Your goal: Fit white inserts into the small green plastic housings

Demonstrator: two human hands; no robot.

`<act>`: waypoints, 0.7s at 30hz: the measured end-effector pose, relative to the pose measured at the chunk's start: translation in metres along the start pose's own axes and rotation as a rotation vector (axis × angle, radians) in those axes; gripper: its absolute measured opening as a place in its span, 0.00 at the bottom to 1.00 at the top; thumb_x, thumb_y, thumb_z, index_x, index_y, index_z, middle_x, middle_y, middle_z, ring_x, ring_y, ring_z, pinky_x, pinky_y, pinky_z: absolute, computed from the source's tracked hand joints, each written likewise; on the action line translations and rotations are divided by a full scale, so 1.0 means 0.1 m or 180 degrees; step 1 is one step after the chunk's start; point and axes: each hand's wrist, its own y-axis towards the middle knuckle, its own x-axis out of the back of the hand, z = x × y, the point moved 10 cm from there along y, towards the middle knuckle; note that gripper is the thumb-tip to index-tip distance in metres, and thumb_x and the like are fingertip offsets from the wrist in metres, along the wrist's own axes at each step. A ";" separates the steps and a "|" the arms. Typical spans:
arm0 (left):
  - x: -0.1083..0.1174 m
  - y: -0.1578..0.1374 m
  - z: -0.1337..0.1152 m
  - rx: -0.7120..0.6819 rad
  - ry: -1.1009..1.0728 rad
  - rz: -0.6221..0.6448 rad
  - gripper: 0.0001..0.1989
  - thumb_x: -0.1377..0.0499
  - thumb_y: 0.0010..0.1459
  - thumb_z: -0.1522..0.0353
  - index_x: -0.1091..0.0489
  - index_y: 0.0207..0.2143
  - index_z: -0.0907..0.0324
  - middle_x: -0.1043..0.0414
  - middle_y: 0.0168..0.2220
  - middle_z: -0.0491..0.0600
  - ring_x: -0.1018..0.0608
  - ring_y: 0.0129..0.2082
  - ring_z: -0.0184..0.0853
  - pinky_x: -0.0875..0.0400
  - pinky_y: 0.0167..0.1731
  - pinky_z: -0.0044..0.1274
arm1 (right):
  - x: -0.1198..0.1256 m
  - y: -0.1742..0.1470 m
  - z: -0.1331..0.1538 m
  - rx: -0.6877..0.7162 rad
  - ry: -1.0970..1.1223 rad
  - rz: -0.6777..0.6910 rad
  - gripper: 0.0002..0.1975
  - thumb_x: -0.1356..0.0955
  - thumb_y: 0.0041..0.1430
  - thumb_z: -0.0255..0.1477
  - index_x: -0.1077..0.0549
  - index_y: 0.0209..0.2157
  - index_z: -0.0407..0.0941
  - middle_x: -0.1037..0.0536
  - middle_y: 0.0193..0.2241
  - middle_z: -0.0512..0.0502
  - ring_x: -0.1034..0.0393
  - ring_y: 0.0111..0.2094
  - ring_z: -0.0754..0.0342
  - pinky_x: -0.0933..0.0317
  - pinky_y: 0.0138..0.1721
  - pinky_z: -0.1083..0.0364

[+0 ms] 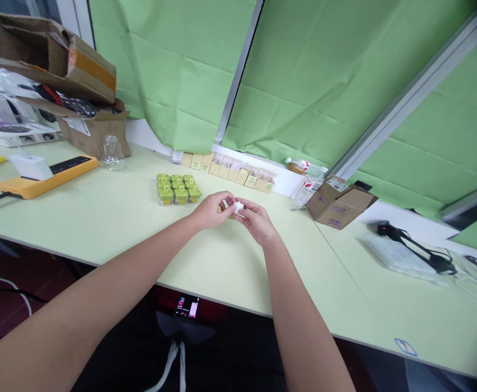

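1. Centre of the frame: the right hand (258,222) pinches a small white piece (238,206) between thumb and fingers.
2. The left hand (214,210) curls close beside it; whether it grips cannot be told.
3. Left of centre stand green-lidded containers (178,190).
4. The step seems to be fine two-handed handling; the next move likely calls for steady fingertips.

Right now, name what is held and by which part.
A small white object, held between the left hand and right hand; the part gripped is too small to tell.
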 end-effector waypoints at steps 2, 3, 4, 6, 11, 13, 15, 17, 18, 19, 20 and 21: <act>-0.01 0.00 0.01 0.0008 -0.0060 0.0011 0.08 0.43 0.57 0.64 0.31 0.38 0.58 0.28 0.35 0.47 0.28 0.28 0.28 0.34 0.26 0.19 | 0.00 0.00 0.01 0.0003 0.0010 -0.0003 0.17 0.24 0.43 0.27 0.20 0.39 0.44 0.18 0.40 0.45 0.25 0.46 0.47 0.35 0.57 0.42; -0.02 0.00 0.02 0.0013 -0.0081 0.0016 0.08 0.43 0.58 0.63 0.32 0.38 0.58 0.28 0.35 0.46 0.28 0.28 0.28 0.34 0.26 0.19 | 0.00 0.00 0.01 0.0005 0.0012 -0.0003 0.16 0.25 0.43 0.27 0.20 0.39 0.44 0.18 0.40 0.45 0.25 0.46 0.47 0.35 0.57 0.42; -0.02 0.01 0.03 0.0017 -0.0094 0.0024 0.08 0.43 0.58 0.63 0.32 0.38 0.58 0.28 0.35 0.46 0.28 0.28 0.28 0.34 0.26 0.19 | 0.00 0.00 0.00 0.0007 0.0007 -0.0002 0.16 0.25 0.43 0.27 0.20 0.39 0.44 0.18 0.41 0.45 0.25 0.46 0.47 0.35 0.57 0.42; -0.03 0.01 0.03 0.0027 -0.0092 0.0035 0.08 0.42 0.58 0.63 0.32 0.38 0.57 0.29 0.35 0.46 0.29 0.28 0.27 0.34 0.26 0.19 | 0.00 0.00 0.00 0.0004 -0.0027 -0.0009 0.16 0.25 0.44 0.28 0.20 0.39 0.44 0.18 0.41 0.45 0.25 0.46 0.47 0.35 0.58 0.42; -0.02 0.00 0.04 0.0089 -0.0069 0.0030 0.09 0.42 0.57 0.62 0.32 0.37 0.57 0.29 0.33 0.46 0.29 0.27 0.27 0.34 0.26 0.19 | 0.00 0.01 -0.03 0.0011 -0.0069 -0.0030 0.16 0.24 0.44 0.29 0.20 0.39 0.44 0.19 0.41 0.45 0.25 0.46 0.47 0.34 0.57 0.41; -0.02 -0.01 0.04 0.0104 -0.0084 0.0032 0.09 0.42 0.57 0.62 0.32 0.37 0.58 0.30 0.33 0.45 0.29 0.27 0.27 0.34 0.26 0.19 | 0.00 0.01 -0.03 0.0016 -0.0084 -0.0045 0.16 0.24 0.44 0.29 0.20 0.39 0.44 0.19 0.41 0.44 0.25 0.46 0.47 0.34 0.57 0.41; -0.02 -0.01 0.03 0.0111 -0.0092 0.0041 0.09 0.42 0.57 0.62 0.32 0.37 0.58 0.30 0.33 0.45 0.30 0.27 0.27 0.34 0.26 0.19 | 0.00 0.02 -0.03 0.0016 -0.0115 -0.0073 0.16 0.23 0.44 0.30 0.20 0.38 0.43 0.19 0.41 0.44 0.24 0.45 0.47 0.33 0.56 0.41; -0.03 -0.01 0.02 0.0111 -0.0095 0.0050 0.10 0.42 0.57 0.61 0.32 0.36 0.58 0.30 0.32 0.46 0.30 0.27 0.27 0.34 0.26 0.19 | 0.00 0.02 -0.03 0.0020 -0.0154 -0.0086 0.16 0.24 0.44 0.30 0.20 0.38 0.43 0.19 0.40 0.44 0.24 0.44 0.48 0.33 0.56 0.42; -0.03 -0.01 0.01 0.0111 -0.0098 0.0056 0.10 0.42 0.57 0.61 0.32 0.36 0.58 0.30 0.32 0.46 0.30 0.27 0.27 0.34 0.26 0.19 | 0.00 0.02 -0.02 0.0026 -0.0174 -0.0088 0.16 0.24 0.44 0.31 0.20 0.38 0.43 0.19 0.40 0.44 0.24 0.44 0.48 0.32 0.55 0.42; -0.03 -0.01 0.01 0.0112 -0.0104 0.0059 0.10 0.42 0.57 0.61 0.32 0.36 0.58 0.30 0.32 0.46 0.30 0.26 0.27 0.34 0.26 0.19 | 0.00 0.02 -0.02 0.0032 -0.0193 -0.0087 0.15 0.24 0.44 0.31 0.20 0.37 0.43 0.19 0.40 0.45 0.24 0.44 0.48 0.32 0.55 0.42; -0.04 -0.02 0.00 0.0113 -0.0112 0.0060 0.10 0.42 0.57 0.61 0.32 0.36 0.58 0.30 0.32 0.45 0.30 0.26 0.27 0.34 0.26 0.19 | 0.00 0.02 -0.02 0.0036 -0.0211 -0.0086 0.15 0.24 0.45 0.31 0.20 0.37 0.43 0.19 0.39 0.45 0.24 0.44 0.48 0.32 0.55 0.42; -0.04 -0.02 0.00 0.0115 -0.0121 0.0054 0.10 0.42 0.57 0.61 0.32 0.36 0.58 0.30 0.32 0.45 0.30 0.26 0.27 0.34 0.26 0.19 | 0.00 0.02 -0.02 0.0039 -0.0226 -0.0089 0.15 0.24 0.45 0.31 0.20 0.37 0.43 0.19 0.39 0.45 0.24 0.43 0.49 0.32 0.55 0.42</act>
